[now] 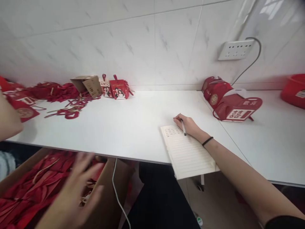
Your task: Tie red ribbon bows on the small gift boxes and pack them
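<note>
My right hand (187,124) is closed around a pen (183,126) with a pale barrel and a dark end. It rests at the top edge of a lined notebook (189,156), where a few lines of handwriting show. The notebook lies slanted on the white table, its lower edge jutting past the front. A black band circles my right wrist. My left hand (79,187), smeared by motion, has its fingers spread with nothing visible in them. It hovers over an open cardboard box (107,184) full of red ribbons or bags (35,184) below the table edge.
Red gift boxes (234,108) stand at right, before a red tub (294,92). Small printed boxes (119,89), a brown carton (87,85) and red ribbons (69,111) lie at left. Another person's arm (9,117) enters at far left. A white cable (116,187) hangs down.
</note>
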Action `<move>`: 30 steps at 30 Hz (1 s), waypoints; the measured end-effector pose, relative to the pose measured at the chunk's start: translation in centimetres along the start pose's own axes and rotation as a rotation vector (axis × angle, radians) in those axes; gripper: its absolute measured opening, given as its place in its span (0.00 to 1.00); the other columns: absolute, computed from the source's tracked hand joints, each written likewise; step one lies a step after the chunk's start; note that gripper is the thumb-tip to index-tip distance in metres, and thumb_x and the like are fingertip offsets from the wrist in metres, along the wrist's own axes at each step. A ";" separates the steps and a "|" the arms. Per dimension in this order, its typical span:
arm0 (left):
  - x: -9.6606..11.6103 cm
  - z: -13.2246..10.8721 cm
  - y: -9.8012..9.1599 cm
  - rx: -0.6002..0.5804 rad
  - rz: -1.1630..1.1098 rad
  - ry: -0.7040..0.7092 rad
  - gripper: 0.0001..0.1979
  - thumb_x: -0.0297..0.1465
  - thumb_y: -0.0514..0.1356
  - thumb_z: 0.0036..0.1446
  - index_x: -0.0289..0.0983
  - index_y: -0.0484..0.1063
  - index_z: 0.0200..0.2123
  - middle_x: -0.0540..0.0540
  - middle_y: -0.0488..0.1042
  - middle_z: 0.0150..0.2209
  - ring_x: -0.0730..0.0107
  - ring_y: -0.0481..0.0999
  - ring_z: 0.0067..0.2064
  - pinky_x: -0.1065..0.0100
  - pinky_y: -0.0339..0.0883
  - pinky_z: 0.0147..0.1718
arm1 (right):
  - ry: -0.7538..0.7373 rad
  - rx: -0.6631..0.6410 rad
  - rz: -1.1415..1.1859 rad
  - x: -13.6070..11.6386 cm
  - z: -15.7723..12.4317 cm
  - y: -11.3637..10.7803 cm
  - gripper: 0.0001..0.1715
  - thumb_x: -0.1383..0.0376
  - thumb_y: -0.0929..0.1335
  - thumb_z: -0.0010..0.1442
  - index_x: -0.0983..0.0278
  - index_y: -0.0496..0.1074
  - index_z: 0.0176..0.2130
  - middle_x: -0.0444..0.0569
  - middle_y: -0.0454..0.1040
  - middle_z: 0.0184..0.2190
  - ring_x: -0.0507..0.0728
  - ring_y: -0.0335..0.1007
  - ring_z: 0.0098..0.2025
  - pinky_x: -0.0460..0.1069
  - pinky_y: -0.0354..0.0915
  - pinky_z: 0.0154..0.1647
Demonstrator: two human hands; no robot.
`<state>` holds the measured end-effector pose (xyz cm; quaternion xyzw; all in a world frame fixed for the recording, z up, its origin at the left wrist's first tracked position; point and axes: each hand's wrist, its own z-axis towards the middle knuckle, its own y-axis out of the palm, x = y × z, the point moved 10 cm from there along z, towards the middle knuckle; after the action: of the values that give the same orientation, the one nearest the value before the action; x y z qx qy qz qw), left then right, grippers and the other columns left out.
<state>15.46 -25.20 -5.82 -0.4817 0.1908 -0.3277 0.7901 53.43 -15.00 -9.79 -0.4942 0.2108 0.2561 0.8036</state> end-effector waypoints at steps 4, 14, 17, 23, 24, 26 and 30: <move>14.9 6.0 4.0 -0.050 -0.270 0.652 0.20 0.30 0.55 0.53 0.37 0.65 0.51 0.41 0.64 0.58 0.52 0.53 0.64 0.53 0.56 0.58 | 0.033 -0.013 0.063 0.2 -0.3 -0.1 0.15 0.54 0.59 0.62 0.63 0.65 0.36 0.47 0.72 0.27 0.54 0.67 0.28 0.48 0.62 0.33; 24.4 11.1 12.7 -0.098 -0.169 0.765 0.30 0.44 0.49 0.58 0.28 0.61 0.56 0.30 0.60 0.59 0.37 0.58 0.59 0.35 0.56 0.49 | 0.360 0.269 0.770 1.2 -1.4 -2.9 0.22 0.47 0.62 0.58 0.61 0.57 0.29 0.39 0.62 0.20 0.49 0.59 0.21 0.45 0.57 0.23; 24.2 11.3 12.0 0.081 -0.219 0.718 0.22 0.38 0.51 0.58 0.30 0.68 0.50 0.33 0.67 0.54 0.41 0.64 0.55 0.36 0.56 0.50 | 0.473 0.027 0.751 0.3 -2.7 -0.2 0.20 0.51 0.68 0.54 0.63 0.60 0.25 0.40 0.63 0.18 0.48 0.57 0.20 0.44 0.53 0.20; 23.4 11.1 11.6 0.290 -0.328 0.594 0.10 0.29 0.58 0.56 0.40 0.73 0.41 0.48 0.73 0.41 0.57 0.70 0.50 0.38 0.53 0.56 | 0.497 0.020 0.636 0.3 -3.2 1.0 0.18 0.60 0.69 0.54 0.62 0.57 0.23 0.37 0.58 0.16 0.46 0.50 0.18 0.43 0.50 0.18; 23.4 11.1 11.7 0.285 -0.331 0.589 0.10 0.30 0.58 0.56 0.41 0.73 0.42 0.49 0.73 0.42 0.57 0.70 0.50 0.38 0.54 0.55 | 0.491 0.014 0.606 0.2 -3.2 1.2 0.19 0.60 0.68 0.54 0.62 0.55 0.22 0.37 0.57 0.15 0.46 0.49 0.18 0.43 0.49 0.18; 23.4 11.1 11.8 0.275 -0.325 0.597 0.11 0.31 0.58 0.57 0.43 0.72 0.43 0.50 0.72 0.43 0.58 0.70 0.51 0.39 0.57 0.54 | 0.464 -0.002 0.535 -0.2 -3.2 1.4 0.21 0.61 0.67 0.55 0.62 0.52 0.20 0.37 0.52 0.15 0.46 0.47 0.18 0.43 0.48 0.18; 23.5 10.9 12.0 0.252 -0.280 0.635 0.10 0.32 0.59 0.57 0.44 0.71 0.43 0.51 0.71 0.45 0.59 0.68 0.53 0.40 0.60 0.54 | 0.415 -0.039 0.422 -0.9 -3.4 1.5 0.21 0.67 0.65 0.54 0.62 0.48 0.20 0.37 0.47 0.17 0.46 0.43 0.20 0.44 0.46 0.18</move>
<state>42.98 -30.87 -11.08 -0.2763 0.3169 -0.5867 0.6922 51.48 -17.72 -11.74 -0.4966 0.4635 0.3150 0.6628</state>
